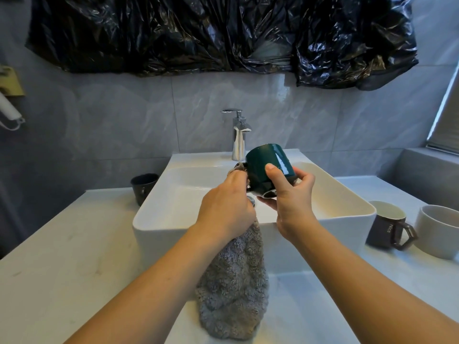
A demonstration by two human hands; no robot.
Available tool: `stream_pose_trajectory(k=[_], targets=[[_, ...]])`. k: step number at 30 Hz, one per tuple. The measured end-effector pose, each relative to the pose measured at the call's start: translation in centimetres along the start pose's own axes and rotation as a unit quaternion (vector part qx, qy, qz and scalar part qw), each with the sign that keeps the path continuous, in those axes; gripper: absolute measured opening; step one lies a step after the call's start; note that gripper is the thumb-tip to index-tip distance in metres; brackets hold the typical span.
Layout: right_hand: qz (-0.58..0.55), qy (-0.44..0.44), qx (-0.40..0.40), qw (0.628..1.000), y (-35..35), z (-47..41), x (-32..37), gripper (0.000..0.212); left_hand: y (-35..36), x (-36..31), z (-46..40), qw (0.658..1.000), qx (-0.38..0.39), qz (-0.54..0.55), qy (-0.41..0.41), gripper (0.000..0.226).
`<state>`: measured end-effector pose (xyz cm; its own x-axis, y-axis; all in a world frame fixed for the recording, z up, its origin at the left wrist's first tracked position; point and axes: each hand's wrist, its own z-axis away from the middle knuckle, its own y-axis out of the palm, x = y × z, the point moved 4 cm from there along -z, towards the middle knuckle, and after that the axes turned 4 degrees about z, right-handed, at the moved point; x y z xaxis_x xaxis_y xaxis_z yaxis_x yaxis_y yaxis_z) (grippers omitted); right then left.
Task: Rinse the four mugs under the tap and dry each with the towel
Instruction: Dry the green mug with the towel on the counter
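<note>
The green mug [270,167] is held above the white basin [159,219], just in front of the chrome tap [239,137]. It is tilted and inverted, with its base pointing up and away and its rim turned down toward the person. The right hand [289,194] grips the mug at its lower end: the thumb lies across the glossy side wall and the fingers curl beneath the rim.

The left hand [228,202] is closed around the grey towel [236,281]. A bunched end of the towel projects beyond the fingers and touches the left side of the mug, at the handle. The rest of the towel hangs down from the fist, over the front wall of the basin, and ends against the countertop [62,256].

The basin stands on the pale countertop. A black mug [142,187] stands upright on the countertop just beside the basin's left rear corner. A brown mug [387,225], upright, with a cream interior and an angular handle, stands on the countertop near the basin's right front corner. A white mug [437,232] stands just beside the brown mug, on its right.

Grey marbled tiles cover the wall behind the tap. A sheet of black plastic film [198,33] is spread across the upper wall.
</note>
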<state>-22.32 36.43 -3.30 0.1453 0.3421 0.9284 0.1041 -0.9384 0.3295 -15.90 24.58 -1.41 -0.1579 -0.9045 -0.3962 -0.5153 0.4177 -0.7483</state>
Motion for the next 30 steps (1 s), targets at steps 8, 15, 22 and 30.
stream_pose_trajectory(k=[8,15,22,30], targets=[[-0.017,-0.003,-0.022,1.000,-0.3,-0.1,0.1,0.060,0.0,0.4,0.3,0.980,0.025,0.192,-0.050,0.042],[-0.047,-0.008,-0.031,0.998,-0.1,0.1,0.1,0.058,-1.9,1.3,-0.3,0.943,-0.099,0.312,-0.065,0.034],[-0.028,-0.040,0.008,0.999,-0.4,0.1,0.0,0.064,0.2,-0.2,-0.9,0.923,-0.020,0.370,-0.107,0.052],[-0.023,-0.003,0.077,0.997,-0.6,-0.9,-0.5,0.061,0.5,-0.4,0.5,0.983,-0.026,0.172,0.051,0.053]])
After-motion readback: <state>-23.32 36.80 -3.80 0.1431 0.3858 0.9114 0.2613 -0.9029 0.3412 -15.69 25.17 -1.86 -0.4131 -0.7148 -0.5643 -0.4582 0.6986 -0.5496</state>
